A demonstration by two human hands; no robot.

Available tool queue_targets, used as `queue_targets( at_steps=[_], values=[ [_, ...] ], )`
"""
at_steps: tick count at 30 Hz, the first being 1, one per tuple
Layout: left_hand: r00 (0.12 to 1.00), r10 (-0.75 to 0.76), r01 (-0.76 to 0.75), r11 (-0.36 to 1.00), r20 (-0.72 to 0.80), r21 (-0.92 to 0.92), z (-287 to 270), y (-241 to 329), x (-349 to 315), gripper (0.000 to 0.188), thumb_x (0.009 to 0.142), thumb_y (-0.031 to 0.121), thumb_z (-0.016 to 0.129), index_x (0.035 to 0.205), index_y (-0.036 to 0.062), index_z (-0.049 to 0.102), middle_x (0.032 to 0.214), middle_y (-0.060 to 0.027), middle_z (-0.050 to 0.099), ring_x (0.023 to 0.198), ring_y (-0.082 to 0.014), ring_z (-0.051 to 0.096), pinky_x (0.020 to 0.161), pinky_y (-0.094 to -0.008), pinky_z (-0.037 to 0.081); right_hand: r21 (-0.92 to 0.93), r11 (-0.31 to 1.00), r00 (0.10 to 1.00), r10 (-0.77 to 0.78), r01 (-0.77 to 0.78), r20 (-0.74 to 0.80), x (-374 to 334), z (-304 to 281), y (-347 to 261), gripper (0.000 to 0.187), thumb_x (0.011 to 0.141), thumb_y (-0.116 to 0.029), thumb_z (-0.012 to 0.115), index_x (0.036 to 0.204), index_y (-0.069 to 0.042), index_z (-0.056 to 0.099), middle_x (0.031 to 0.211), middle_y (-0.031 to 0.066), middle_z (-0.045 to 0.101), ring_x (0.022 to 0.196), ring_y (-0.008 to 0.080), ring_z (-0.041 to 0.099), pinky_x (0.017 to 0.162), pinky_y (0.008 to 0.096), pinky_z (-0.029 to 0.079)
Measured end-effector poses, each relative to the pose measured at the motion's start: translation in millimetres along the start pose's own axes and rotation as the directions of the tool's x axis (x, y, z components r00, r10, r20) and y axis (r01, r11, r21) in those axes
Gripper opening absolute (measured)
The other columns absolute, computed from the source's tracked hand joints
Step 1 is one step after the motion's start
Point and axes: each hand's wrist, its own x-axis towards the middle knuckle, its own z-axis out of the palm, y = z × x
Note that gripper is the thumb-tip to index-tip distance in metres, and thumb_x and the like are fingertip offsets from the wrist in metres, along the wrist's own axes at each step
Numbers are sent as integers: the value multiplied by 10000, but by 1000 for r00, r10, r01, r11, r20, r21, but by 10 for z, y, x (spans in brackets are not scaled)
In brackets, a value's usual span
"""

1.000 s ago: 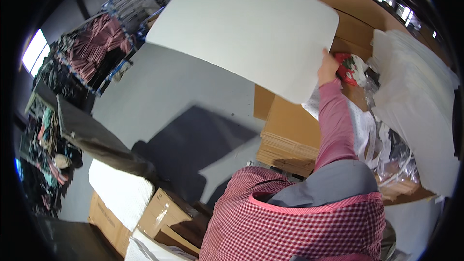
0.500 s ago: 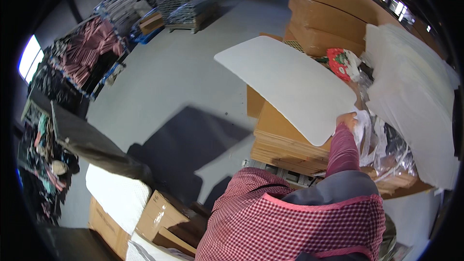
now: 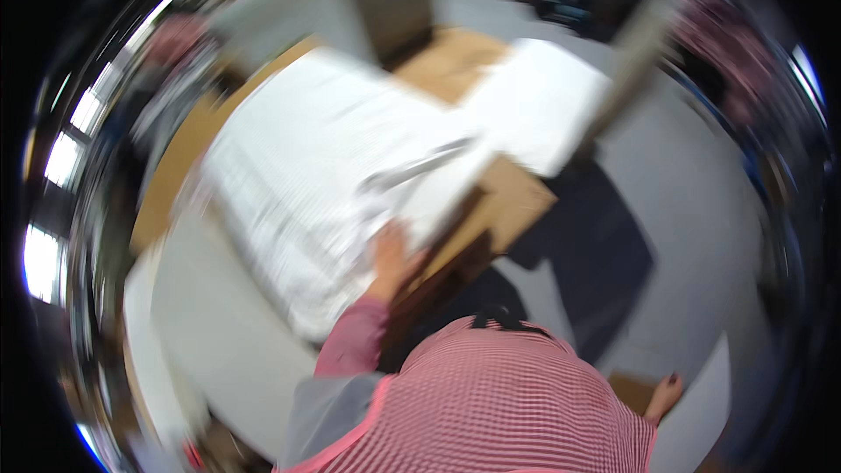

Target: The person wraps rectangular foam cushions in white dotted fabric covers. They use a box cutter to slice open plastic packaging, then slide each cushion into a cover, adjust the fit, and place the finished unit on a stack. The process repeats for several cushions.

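My left hand (image 3: 392,254) reaches forward onto the near edge of a wide, white, quilted-looking stack (image 3: 307,149). Its thumb stands apart from its fingers, and the fingertips blur against loose whitish material. At the lower right, my right hand (image 3: 667,397) is closed on the edge of a thin white board (image 3: 703,416), which hangs low beside my body. Just right of my left hand stands an opened cardboard box (image 3: 512,197). Motion blur hides the finer detail of the stack.
Another white slab or pad (image 3: 539,101) lies beyond the box, beside an upright brownish panel (image 3: 626,74). A large pale sheet (image 3: 219,307) leans at the near left. Grey floor (image 3: 692,236) stretches to the right, with racks of pink material (image 3: 727,52) behind.
My view has swung left, from the cardboard stack to the white quilted stack. My left hand has come into view on it. The white board has moved off the cardboard with my right hand.
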Motion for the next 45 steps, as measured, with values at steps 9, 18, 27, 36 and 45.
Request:
queue_targets(
  at_steps=[9, 18, 27, 36, 45],
  values=[
    [449, -712, 820, 569, -541, -68, -1090, -804, -2342, 334, 802, 175, 684, 1097, 36, 611, 1082, -169, 603, 1035, -367, 569, 943, -460, 438, 615, 502, 90, -814, 608, 574, -194, 1919, -3357, 144, 876, -54, 642, 999, 17, 667, 909, 129, 693, 810, 197, 669, 733, 315, 529],
    [-783, -621, 129, -197, 22, -972, -1444, -1649, -5156, 558, 760, 268, 810, 1133, -85, 592, 1060, -198, 635, 960, -292, 620, 807, -422, 534, 928, 161, -625, -698, 337, 348, -3188, 1795, -5456, 190, 889, -167, 658, 1030, -51, 710, 877, 84, 709, 777, 153, 652, 726, 298, 514],
    [-595, -775, -304, -30, 214, -952, -2002, -1939, -7008, 467, 897, 360, 653, 1235, 41, 603, 1151, -75, 667, 1038, -252, 641, 856, -389, 495, 893, 292, -897, -181, 343, 404, -5725, 1691, -5491, 333, 861, -202, 670, 1133, -10, 655, 1022, 125, 707, 901, 203, 679, 819, 328, 527],
    [-283, -959, -160, 24, 22, -987, -2777, -1292, -6905, 264, 963, 216, 616, 1121, 13, 557, 1117, -114, 621, 1034, -232, 600, 904, -394, 482, 753, 558, -658, -427, 349, 621, -6821, 1600, -5809, 536, 868, -405, 675, 1105, 72, 608, 985, 186, 683, 906, 268, 657, 817, 344, 512],
    [105, -994, -200, -5, -16, -980, -2814, -444, -6042, 653, 896, 29, 549, 1491, 25, 281, 1438, -150, 441, 1310, -299, 450, 1093, -445, 378, 833, 431, -300, -791, 347, 534, -6356, 694, -6765, 575, 867, -525, 590, 787, 38, 668, 778, 226, 659, 806, 404, 633, 770, 444, 485]
  ],
)
